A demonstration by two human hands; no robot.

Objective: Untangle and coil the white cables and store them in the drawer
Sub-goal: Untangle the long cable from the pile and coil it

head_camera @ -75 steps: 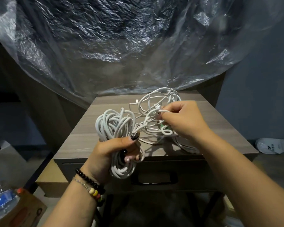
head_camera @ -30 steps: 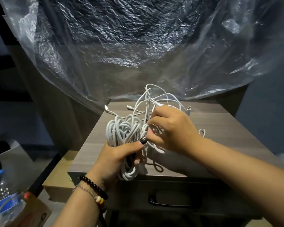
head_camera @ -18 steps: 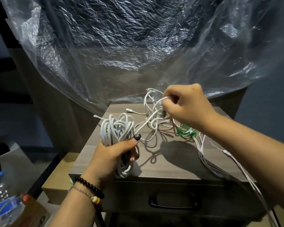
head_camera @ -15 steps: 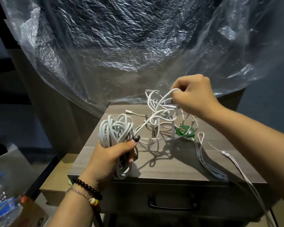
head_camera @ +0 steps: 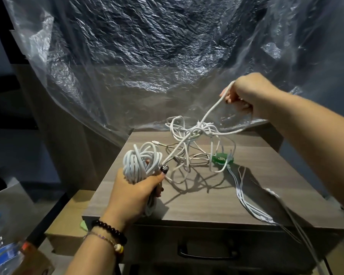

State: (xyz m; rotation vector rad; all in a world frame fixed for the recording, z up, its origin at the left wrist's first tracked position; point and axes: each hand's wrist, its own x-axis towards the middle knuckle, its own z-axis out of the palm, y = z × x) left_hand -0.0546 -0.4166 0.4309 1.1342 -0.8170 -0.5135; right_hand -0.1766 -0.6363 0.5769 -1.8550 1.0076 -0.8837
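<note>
Above the wooden cabinet top, the left hand grips a coiled white cable bundle; the right hand pinches a strand lifted from the tangle, beside a green tie. Crinkled plastic sheeting hangs behind; the drawer is closed.

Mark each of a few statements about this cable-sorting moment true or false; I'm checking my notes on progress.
1. The left hand grips a coiled white bundle. True.
2. The right hand rests flat on the tabletop. False: it is raised, holding a cable strand pulled up from the tangle.
3. The drawer is open. False: it is closed.
4. A green tie lies among the cables on the tabletop. True.
5. Some thin cables trail over the tabletop's front edge. True.
</note>
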